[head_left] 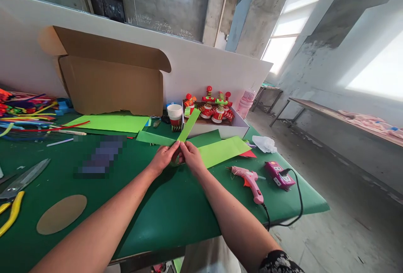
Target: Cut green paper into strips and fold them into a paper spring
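Above the green tabletop, a light green paper strip and a darker green paper strip meet at an angle. My left hand pinches this join between thumb and fingers. Right beside it, my right hand pinches the same spot, its fingertips touching the left ones. The light strip points up and away; the darker one reaches out to the left. Fingers hide the exact overlap. Behind my right hand lie a light green paper piece and a dark green paper piece.
A pink glue gun and a pink power socket with a black cord are at right. Yellow-handled scissors and a cardboard oval lie left. Behind stand paper cups, a white box of red figures and a cardboard box.
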Motion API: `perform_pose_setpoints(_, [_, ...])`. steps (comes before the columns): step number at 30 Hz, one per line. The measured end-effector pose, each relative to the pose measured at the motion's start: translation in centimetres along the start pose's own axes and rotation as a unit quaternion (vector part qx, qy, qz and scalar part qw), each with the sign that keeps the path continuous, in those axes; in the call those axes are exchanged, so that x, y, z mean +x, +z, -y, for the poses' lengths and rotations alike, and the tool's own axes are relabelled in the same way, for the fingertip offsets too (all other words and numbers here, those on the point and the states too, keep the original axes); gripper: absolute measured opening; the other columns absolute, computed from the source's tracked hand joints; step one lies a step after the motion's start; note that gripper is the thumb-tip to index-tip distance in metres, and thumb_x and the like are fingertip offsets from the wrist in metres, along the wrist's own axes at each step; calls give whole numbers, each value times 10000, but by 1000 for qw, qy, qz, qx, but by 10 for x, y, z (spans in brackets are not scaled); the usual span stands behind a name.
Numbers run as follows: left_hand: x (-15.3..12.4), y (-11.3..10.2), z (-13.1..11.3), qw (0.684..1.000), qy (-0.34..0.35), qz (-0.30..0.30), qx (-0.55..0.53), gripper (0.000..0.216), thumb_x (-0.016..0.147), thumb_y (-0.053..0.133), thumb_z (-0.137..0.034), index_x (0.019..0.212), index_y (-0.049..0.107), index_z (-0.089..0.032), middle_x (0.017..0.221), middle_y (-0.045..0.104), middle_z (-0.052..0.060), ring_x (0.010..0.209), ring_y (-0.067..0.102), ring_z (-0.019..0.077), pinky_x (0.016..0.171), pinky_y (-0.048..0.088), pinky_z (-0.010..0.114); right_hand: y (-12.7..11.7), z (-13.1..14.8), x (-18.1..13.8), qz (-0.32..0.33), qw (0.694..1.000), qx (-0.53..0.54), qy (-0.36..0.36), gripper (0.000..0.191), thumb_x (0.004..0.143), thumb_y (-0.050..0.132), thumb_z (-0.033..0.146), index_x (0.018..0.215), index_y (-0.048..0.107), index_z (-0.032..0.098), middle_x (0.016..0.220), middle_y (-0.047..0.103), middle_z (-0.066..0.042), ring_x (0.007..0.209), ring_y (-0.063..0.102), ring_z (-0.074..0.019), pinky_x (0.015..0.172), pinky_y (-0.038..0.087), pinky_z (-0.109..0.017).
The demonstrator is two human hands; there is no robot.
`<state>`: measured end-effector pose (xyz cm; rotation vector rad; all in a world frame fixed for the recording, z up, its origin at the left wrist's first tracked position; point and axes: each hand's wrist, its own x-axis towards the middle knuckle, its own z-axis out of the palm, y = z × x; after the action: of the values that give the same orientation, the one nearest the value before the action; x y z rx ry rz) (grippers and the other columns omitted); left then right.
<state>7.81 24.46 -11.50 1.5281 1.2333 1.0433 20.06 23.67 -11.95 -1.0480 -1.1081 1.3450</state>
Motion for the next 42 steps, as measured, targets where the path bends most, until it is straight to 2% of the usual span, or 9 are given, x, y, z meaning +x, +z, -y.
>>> perform_pose_setpoints(7, [0, 4, 0, 995, 3, 22, -99, 634, 730, 468, -779, 430, 450, -221, 417, 461, -6, 463, 452, 136, 527, 383, 295, 4, 1, -2, 7, 992, -74, -102, 480, 742, 644, 633, 629, 378, 251, 483, 436, 100, 400, 420, -76, 419, 408, -215])
perform_pose_setpoints(11, [0, 6, -1, 990, -3, 36, -139, 626, 699, 489, -801, 471, 434, -221, 457, 464, -10, 485, 456, 134, 511, 381, 291, 4, 1, -3, -9, 988, -91, -128, 474, 757, 631, 621, 615, 370, 252, 482, 431, 91, 414, 431, -81, 419, 387, -213])
perform_pose_setpoints(19, [5, -8, -1, 991, -28, 42, -123, 583, 687, 606, -705, 410, 404, -232, 384, 372, -37, 405, 373, 121, 457, 320, 298, -3, 6, 0, 39, 996, -11, -76, 426, 675, 731, 595, 719, 516, 230, 540, 486, 90, 473, 481, -91, 545, 512, -255])
perform_pose_setpoints(23, [5, -9, -4, 991, -31, 26, -128, 629, 757, 445, -771, 431, 406, -234, 389, 413, -23, 406, 409, 128, 460, 355, 296, -3, 4, 1, 7, 997, -11, -70, 438, 673, 755, 571, 660, 488, 225, 509, 508, 76, 473, 530, -107, 520, 478, -248])
perform_pose_setpoints(28, [3, -5, -4, 990, -17, 23, -137, 512, 684, 612, -688, 534, 516, -208, 461, 504, -27, 465, 479, 133, 503, 401, 279, -2, 3, 0, -2, 997, -13, -80, 389, 670, 767, 535, 686, 543, 217, 554, 542, 67, 473, 521, -93, 494, 445, -228])
perform_pose_setpoints(32, [4, -3, -2, 990, -2, 12, -137, 469, 662, 635, -664, 593, 557, -207, 503, 537, -26, 480, 487, 141, 498, 389, 282, -1, 2, 0, -4, 998, -13, -66, 392, 643, 788, 518, 665, 534, 220, 529, 545, 67, 454, 494, -89, 491, 450, -233])
perform_pose_setpoints(35, [6, -4, 1, 992, 3, 10, -128, 507, 699, 594, -687, 531, 496, -219, 447, 476, -30, 437, 430, 134, 475, 355, 290, 0, 1, -1, -6, 998, 17, -54, 424, 618, 808, 517, 632, 503, 222, 514, 549, 66, 455, 503, -91, 522, 480, -243])
perform_pose_setpoints(39, [8, -6, 2, 991, 19, 25, -130, 622, 799, 342, -786, 547, 448, -228, 487, 464, -22, 473, 442, 134, 493, 380, 285, 2, 2, -1, -25, 997, 69, -35, 429, 608, 802, 542, 593, 515, 224, 498, 559, 39, 467, 534, -122, 563, 523, -290])
perform_pose_setpoints(42, [6, -4, 0, 991, 37, 46, -121, 588, 754, 451, -792, 610, 474, -222, 530, 468, -40, 493, 435, 119, 496, 383, 265, 2, 4, -2, -36, 995, 94, -27, 419, 611, 803, 517, 511, 535, 211, 500, 549, 14, 502, 548, -136, 609, 542, -313])
